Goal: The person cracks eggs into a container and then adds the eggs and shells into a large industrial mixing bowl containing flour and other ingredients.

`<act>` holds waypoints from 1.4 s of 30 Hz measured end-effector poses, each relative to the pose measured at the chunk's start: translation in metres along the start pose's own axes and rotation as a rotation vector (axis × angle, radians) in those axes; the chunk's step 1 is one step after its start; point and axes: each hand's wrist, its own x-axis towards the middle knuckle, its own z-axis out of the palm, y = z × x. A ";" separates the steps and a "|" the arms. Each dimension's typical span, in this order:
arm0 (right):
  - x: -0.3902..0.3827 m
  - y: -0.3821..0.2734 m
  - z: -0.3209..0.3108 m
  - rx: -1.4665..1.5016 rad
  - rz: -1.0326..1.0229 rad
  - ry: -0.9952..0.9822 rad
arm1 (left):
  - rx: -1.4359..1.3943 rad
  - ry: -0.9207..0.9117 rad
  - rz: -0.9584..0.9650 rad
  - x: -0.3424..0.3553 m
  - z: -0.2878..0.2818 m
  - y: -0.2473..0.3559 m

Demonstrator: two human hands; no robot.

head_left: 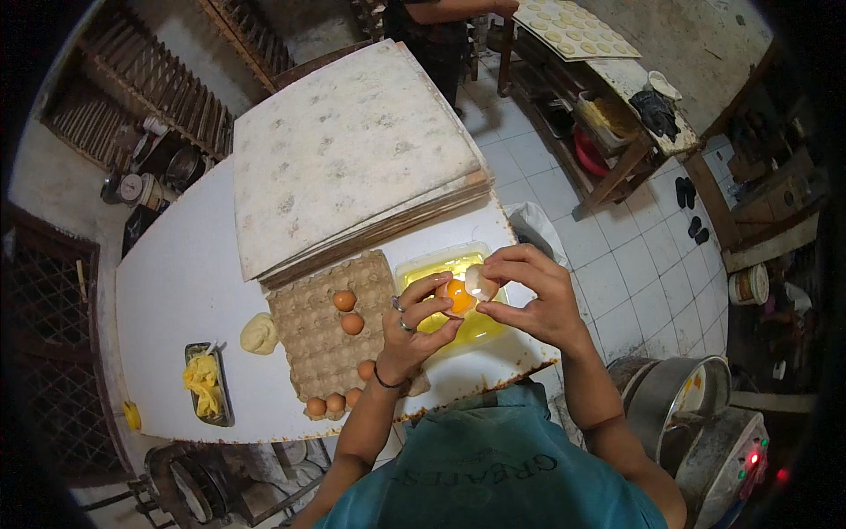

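Observation:
Over a clear plastic container (410, 263) with yellowish liquid, both hands hold the halves of a cracked egg. Closed around one half of the eggshell is my left hand (412, 322); an orange yolk (458, 294) sits in that half. My right hand (538, 295) pinches the other half, a pale eggshell (480, 284), right beside the yolk. Under and left of my left wrist lies a cardboard egg tray (308, 326). Two brown eggs (348, 313) rest in its middle, and several more brown eggs (335, 403) line its near edge, partly hidden by my left forearm.
A tall stack of floury boards (352, 150) fills the table's far side. Left of the tray are a dough lump (259, 334) and a dish of yellow fat (204, 385). A steel mixing bowl (679, 397) stands at right. Another person (432, 40) works beyond, near a tray of dough rounds (573, 31).

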 end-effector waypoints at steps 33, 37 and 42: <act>-0.009 0.027 0.006 0.543 0.235 -0.159 | -0.124 -0.101 -0.176 0.007 -0.020 0.025; -0.011 0.033 0.006 0.619 0.252 -0.178 | -0.028 -0.130 -0.159 0.012 -0.021 0.026; -0.012 0.039 0.007 0.678 0.266 -0.195 | -0.009 -0.160 -0.194 0.016 -0.022 0.029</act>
